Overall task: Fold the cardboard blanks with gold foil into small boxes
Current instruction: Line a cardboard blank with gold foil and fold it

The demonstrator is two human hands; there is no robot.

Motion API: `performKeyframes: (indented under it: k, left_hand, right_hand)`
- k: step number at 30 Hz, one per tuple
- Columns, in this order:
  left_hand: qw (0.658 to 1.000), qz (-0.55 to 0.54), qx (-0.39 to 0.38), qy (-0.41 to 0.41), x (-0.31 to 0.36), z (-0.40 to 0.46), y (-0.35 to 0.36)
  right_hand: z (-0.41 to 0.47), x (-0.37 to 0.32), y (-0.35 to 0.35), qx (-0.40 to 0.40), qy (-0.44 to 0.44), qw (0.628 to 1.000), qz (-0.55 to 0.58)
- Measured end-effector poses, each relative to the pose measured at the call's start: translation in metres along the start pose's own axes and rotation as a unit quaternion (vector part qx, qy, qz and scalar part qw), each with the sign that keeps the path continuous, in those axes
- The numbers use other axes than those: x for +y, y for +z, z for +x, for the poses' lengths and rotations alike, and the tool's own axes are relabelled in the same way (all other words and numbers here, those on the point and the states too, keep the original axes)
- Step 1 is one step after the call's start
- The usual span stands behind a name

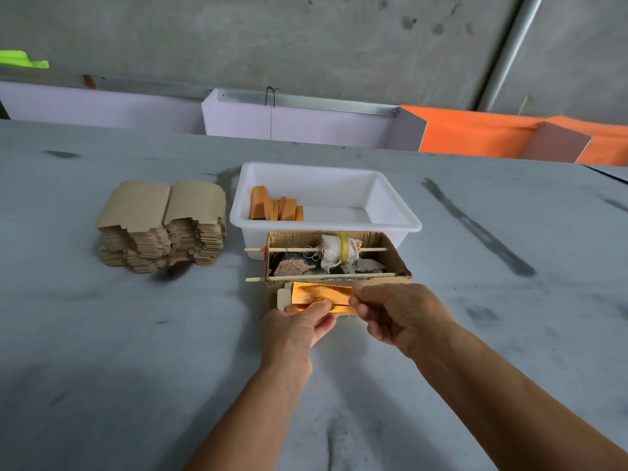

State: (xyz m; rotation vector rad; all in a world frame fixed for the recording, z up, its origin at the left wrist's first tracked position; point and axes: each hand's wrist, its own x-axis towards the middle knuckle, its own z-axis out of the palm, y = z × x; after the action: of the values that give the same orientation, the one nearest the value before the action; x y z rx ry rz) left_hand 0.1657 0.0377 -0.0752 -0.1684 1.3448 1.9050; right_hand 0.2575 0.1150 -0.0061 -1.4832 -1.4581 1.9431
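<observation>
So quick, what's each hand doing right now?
Left hand: pinching the gold-foil cardboard blank.
Right hand: gripping the same blank's other end.

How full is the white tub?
Mostly empty: the tub holds only a few folded boxes at its left end.

Two blank stacks [163, 226] — one tub [323, 198] — two sticks [316, 249].
</observation>
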Motion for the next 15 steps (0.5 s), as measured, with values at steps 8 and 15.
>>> performKeyframes:
  k: [8,15]
  left_hand:
    - [1.0,0.004,-0.009,0.004,0.001,0.0,-0.001]
    - [1.0,0.0,-0.013,0.005,0.001,0.001,-0.001]
  right_hand:
    - [-0.001,0.013,0.0,0.033,-0.082,0.995,-0.038]
    - [0.01,0.025,0.01,0.119,-0.201,0.965,-0.124]
